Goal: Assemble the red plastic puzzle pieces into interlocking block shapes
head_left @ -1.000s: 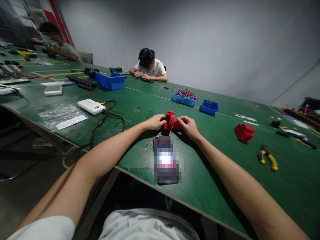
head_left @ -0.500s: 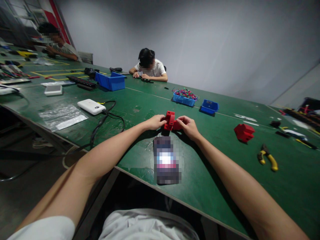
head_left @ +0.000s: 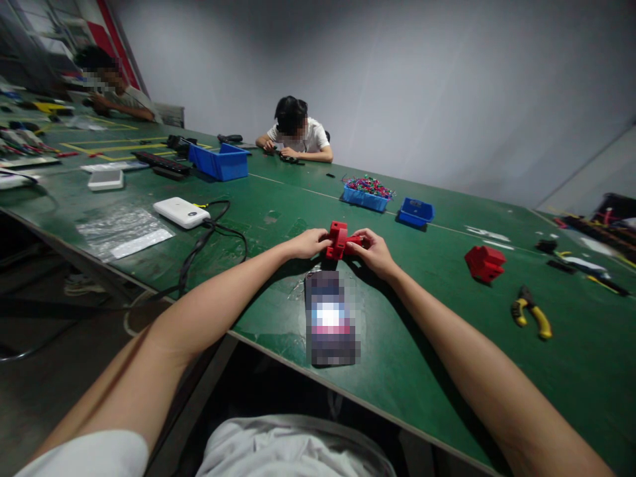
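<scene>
Between my hands, just beyond the phone, is a red blocky plastic part [head_left: 338,240]. My left hand [head_left: 311,244] grips its left side, the fingertips partly hidden behind it. With thumb and fingers, my right hand [head_left: 373,252] pinches the red piece that sticks out to the right. Whether the red object is one piece or two joined pieces I cannot tell. The phone [head_left: 332,318] lies on the green table [head_left: 397,377] between my forearms, its screen lit and blurred out.
To the right lie another red blocky part [head_left: 485,264] and yellow-handled pliers [head_left: 531,313]. Beyond my hands stand a blue bin of colourful small pieces [head_left: 366,197] and a smaller blue bin [head_left: 416,212]. A white device [head_left: 181,212] with black cables sits left. A person [head_left: 298,129] works across the table.
My right hand's fingers have shifted slightly on the right-hand piece, the thumb lower and the index finger raised. My left hand and the phone stay put.
</scene>
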{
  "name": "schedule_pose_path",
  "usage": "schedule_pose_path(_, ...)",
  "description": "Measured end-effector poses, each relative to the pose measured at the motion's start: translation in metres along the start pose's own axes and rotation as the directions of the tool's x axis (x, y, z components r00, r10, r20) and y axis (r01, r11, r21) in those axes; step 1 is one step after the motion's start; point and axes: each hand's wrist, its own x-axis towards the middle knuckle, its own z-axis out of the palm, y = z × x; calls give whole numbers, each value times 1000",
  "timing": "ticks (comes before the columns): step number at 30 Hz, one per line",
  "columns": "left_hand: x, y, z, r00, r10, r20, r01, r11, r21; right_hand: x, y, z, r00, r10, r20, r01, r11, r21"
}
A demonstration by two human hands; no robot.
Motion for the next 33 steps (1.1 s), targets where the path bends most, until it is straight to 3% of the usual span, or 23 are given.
schedule_pose_path(33, -1, 2, 0, 1000, -12, -5, 12, 1000, 4, -1, -3, 0, 1000, 4, 6, -4, 1000, 27)
